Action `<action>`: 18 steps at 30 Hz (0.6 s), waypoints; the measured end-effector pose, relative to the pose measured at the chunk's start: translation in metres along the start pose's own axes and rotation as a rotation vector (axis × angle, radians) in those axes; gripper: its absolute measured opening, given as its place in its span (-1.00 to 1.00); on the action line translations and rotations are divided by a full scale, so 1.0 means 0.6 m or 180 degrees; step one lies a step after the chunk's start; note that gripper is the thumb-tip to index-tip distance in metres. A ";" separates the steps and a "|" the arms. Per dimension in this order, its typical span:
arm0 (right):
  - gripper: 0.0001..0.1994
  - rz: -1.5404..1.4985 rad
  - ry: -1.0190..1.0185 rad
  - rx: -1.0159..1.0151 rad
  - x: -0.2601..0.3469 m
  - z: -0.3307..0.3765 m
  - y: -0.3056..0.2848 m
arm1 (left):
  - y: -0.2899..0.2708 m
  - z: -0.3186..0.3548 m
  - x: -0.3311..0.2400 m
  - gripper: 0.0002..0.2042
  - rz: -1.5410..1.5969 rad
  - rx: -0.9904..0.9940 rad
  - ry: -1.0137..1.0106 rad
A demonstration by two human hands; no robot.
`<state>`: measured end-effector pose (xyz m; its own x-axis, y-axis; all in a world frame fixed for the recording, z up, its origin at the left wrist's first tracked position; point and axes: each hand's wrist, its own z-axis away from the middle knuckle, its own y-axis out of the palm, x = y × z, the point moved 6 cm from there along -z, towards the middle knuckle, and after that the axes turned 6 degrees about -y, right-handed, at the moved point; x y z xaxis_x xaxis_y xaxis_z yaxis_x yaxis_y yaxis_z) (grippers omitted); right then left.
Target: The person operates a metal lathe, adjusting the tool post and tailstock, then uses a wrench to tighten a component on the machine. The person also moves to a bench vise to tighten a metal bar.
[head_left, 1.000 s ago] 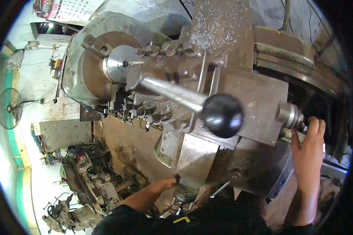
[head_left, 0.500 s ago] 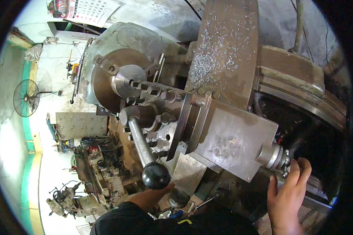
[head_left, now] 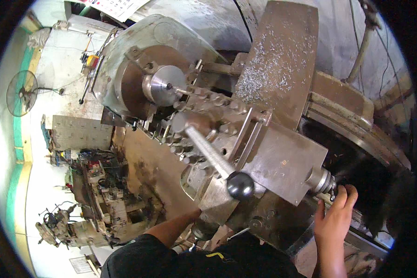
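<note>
My right hand [head_left: 333, 222] is at the end of the metal slide, its fingers curled over a small crank handle [head_left: 332, 191] and its thumb apart on the near side. My left forearm [head_left: 176, 229] reaches under the slide, where the hand itself is hidden. Ahead of it, the tool post [head_left: 201, 125] carries rows of square-headed bolts and a long clamping lever [head_left: 211, 153] with a black ball [head_left: 240, 185]. A boring bar [head_left: 184, 91] points from the post at the bored centre of a round, shiny metal workpiece [head_left: 167, 85], gripped in the lathe chuck [head_left: 129, 81].
Metal chips lie scattered over a brown sloping plate [head_left: 278, 55] behind the tool post. The green-grey headstock [head_left: 148, 34] stands beyond the chuck. Other machines [head_left: 106, 194] stand at the left, with a wall fan [head_left: 22, 92] above.
The whole view has shifted and tilted, so the tool post and lever ball appear farther right. More of my left forearm shows. My right hand stays at the crank handle.
</note>
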<state>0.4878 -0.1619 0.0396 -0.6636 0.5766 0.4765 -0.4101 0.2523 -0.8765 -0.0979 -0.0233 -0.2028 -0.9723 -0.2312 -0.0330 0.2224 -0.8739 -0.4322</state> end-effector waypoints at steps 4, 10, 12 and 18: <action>-0.44 0.0077 -0.0043 -0.0051 0.016 0.001 -0.012 | 0.006 -0.003 0.007 -0.55 0.0166 -0.0125 0.0244; -0.39 0.0253 0.0065 0.0013 0.030 0.006 -0.019 | 0.009 0.034 0.050 -0.53 0.0937 -0.0599 0.1163; -0.38 0.0248 0.0125 0.0093 0.029 0.009 -0.016 | 0.018 0.056 0.085 -0.49 0.1337 -0.0350 0.0745; -0.29 0.0037 0.0066 0.0036 0.030 0.024 -0.021 | 0.065 0.179 0.083 -0.57 0.0462 0.0460 0.1276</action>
<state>0.4718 -0.1658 0.0602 -0.6553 0.5956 0.4646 -0.4095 0.2367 -0.8811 -0.1303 -0.1146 -0.1245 -0.8747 -0.1967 -0.4429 0.3385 -0.9020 -0.2679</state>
